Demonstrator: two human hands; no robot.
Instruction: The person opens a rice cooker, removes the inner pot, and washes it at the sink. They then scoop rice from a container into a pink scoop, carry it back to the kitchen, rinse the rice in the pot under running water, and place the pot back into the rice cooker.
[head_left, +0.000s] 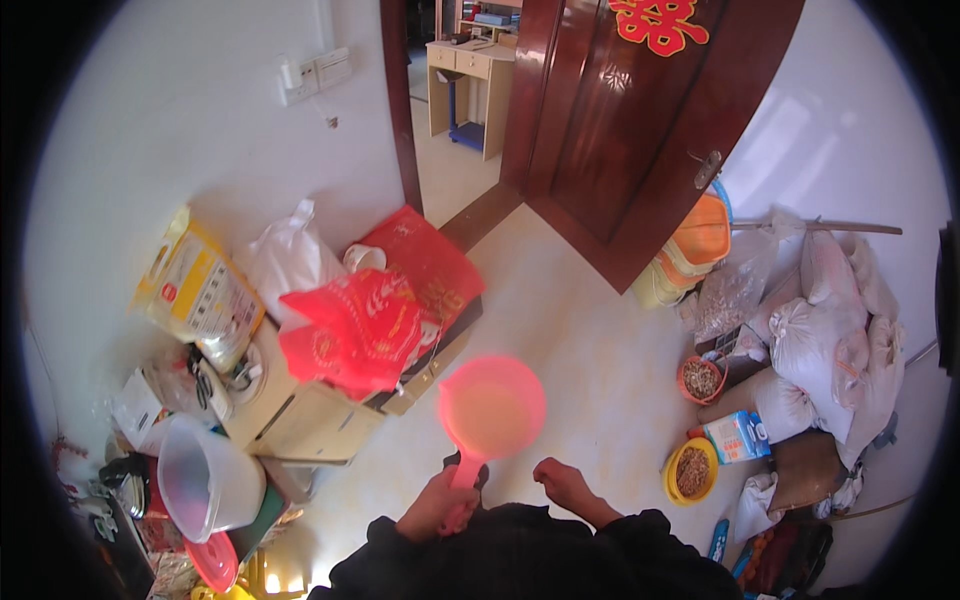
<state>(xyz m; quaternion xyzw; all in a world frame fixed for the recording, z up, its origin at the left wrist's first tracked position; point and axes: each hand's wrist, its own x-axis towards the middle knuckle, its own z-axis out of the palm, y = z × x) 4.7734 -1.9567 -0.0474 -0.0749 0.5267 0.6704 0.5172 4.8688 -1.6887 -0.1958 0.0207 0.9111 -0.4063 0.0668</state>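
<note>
A pink plastic water dipper (493, 405) is held out over the floor in my left hand (442, 501), whose fingers wrap around its handle. Its bowl faces up and shows a tan inside; I cannot tell whether that is its contents. My right hand (566, 484) hangs to the right of the dipper, apart from it. Its fingers are curled in, with nothing visible in them. Part of a dark shoe (482, 474) shows beneath the dipper's handle.
On the left, a translucent plastic bucket (214, 480), red bags (360, 322) and a yellow-and-white bag (202, 289) crowd the furniture. A brown door (637, 112) stands ajar ahead. White sacks (817, 352), a yellow bowl (670, 480) and a red basket (684, 382) line the right wall.
</note>
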